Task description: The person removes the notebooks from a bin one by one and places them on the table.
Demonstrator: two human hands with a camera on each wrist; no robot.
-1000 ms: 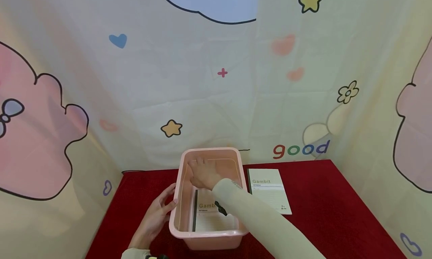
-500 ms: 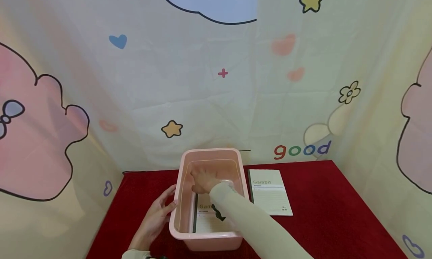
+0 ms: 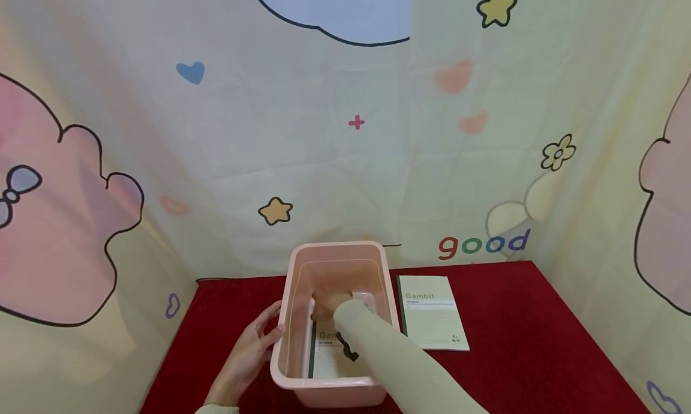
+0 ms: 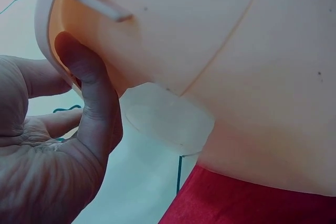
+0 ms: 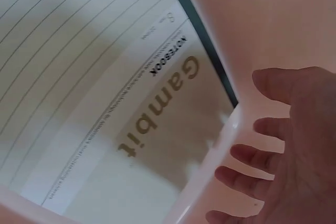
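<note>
A pink plastic basin (image 3: 286, 342) stands on the red cloth. A Gambit notebook (image 5: 121, 114) with a dark spine lies flat on its bottom, cover up. My left hand (image 3: 245, 357) holds the basin's left side, thumb and fingers at the rim; the left wrist view shows the bent thumb (image 4: 86, 72) against the rim's underside. My right hand (image 3: 326, 304) reaches down inside, at the notebook's far end. In the right wrist view its spread fingers (image 5: 257, 158) hold nothing and lie beside the notebook's top edge, over the basin wall. My right forearm hides part of the notebook.
A second Gambit notebook (image 3: 432, 318) lies flat on the red cloth (image 3: 518, 342), just right of the basin. A pale printed curtain (image 3: 345, 162) closes off the back and both sides.
My right hand has gone lower and nearer to me inside the basin, from the far wall toward the notebook. The left hand keeps its place on the rim.
</note>
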